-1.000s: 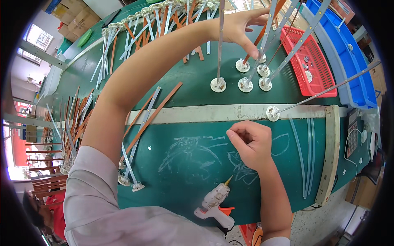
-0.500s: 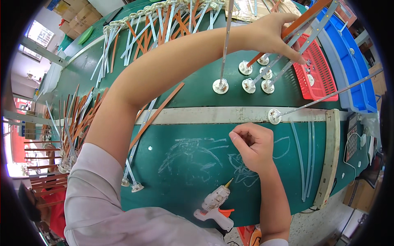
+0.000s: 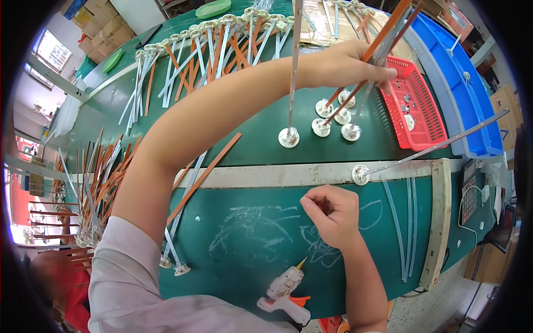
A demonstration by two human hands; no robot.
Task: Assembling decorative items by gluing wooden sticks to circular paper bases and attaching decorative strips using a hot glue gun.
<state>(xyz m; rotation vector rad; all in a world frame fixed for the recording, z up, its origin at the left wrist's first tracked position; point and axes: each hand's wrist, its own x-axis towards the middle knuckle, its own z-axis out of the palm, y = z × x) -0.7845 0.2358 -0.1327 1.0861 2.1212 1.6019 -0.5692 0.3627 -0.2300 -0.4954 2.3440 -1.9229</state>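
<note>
Left hand: thin orange and grey rods grasped in fingers | Right hand: loosely clenched, rested on chalk-marked green counter.

The table is dark green, with pale chalk scribbles on its near part and an off-white strip running left to right across it. The rods in the left hand are orange-brown and silver-grey, on white round bases. At far right sit a red mesh basket and a blue tray. The near glue gun is white with an orange trigger.
</note>
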